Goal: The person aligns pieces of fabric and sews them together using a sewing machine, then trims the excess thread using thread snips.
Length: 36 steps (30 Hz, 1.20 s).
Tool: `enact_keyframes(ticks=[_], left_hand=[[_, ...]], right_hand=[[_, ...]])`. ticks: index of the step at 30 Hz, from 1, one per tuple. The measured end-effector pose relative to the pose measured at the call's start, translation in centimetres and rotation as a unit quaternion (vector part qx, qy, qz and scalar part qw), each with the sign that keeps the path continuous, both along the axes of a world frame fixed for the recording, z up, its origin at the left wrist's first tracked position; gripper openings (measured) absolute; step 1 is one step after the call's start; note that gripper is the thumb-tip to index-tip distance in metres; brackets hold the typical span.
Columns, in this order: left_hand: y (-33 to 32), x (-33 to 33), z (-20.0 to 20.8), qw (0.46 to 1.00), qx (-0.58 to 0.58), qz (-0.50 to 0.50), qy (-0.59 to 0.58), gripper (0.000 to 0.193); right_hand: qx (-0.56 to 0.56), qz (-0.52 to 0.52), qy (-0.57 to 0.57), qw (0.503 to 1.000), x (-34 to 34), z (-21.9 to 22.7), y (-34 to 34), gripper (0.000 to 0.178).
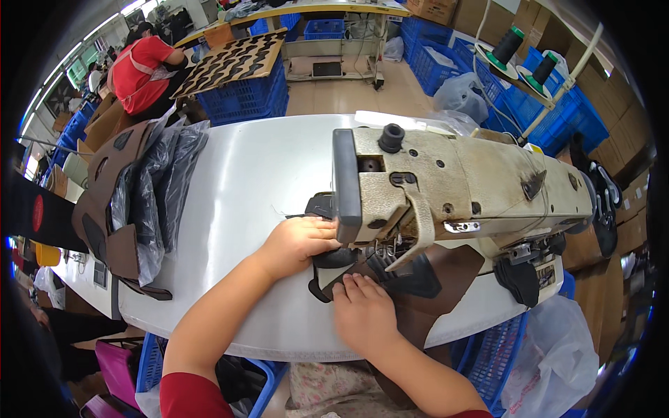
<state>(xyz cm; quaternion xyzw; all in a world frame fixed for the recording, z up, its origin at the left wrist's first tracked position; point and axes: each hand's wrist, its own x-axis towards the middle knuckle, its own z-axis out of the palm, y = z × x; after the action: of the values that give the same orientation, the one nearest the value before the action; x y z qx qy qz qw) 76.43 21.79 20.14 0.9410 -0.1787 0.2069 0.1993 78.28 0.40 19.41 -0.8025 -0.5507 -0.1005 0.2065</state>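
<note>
A worn cream sewing machine [460, 188] stands on a white table [244, 181]. Under its needle end lies a brown and black leather piece [432, 279]. My left hand [296, 244] lies flat on the left part of that piece, fingers reaching under the machine head. My right hand [362, 310] presses flat on the piece from the near side, just in front of the needle. The needle and presser foot are mostly hidden by the machine head.
A pile of brown and black cut pieces in clear plastic [139, 195] sits at the table's left. Blue crates [244, 94] and cardboard boxes stand behind. A person in red [139, 66] works at the far left. Two thread cones [509, 45] stand at the back right.
</note>
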Motion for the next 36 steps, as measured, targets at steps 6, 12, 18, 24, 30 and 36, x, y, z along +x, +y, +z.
enact_keyframes(ticks=[6, 12, 18, 24, 30, 36], left_hand=[[0.2, 0.0, -0.7, 1.000, -0.004, -0.009, -0.011, 0.035], [0.4, 0.0, -1.2, 1.000, -0.027, -0.015, -0.001, 0.031], [0.2, 0.0, -0.6, 0.999, -0.025, -0.018, -0.015, 0.031], [0.1, 0.1, -0.2, 0.999, -0.034, 0.003, -0.010, 0.029], [0.1, 0.1, -0.3, 0.999, -0.036, 0.007, -0.018, 0.030], [0.0, 0.2, -0.2, 0.999, -0.033, 0.007, -0.029, 0.028]], right_hand=[[0.004, 0.006, -0.015, 1.000, 0.5, 0.4, 0.1, 0.023], [0.033, 0.002, -0.001, 0.999, 0.2, 0.3, 0.5, 0.021], [0.029, -0.017, 0.000, 0.999, 0.1, 0.3, 0.8, 0.024], [0.016, -0.019, 0.006, 1.000, 0.0, 0.4, 1.4, 0.023], [0.004, -0.012, 0.022, 1.000, -0.3, 0.5, 1.6, 0.028], [0.000, -0.016, 0.027, 1.000, -0.3, 0.4, 1.9, 0.028]])
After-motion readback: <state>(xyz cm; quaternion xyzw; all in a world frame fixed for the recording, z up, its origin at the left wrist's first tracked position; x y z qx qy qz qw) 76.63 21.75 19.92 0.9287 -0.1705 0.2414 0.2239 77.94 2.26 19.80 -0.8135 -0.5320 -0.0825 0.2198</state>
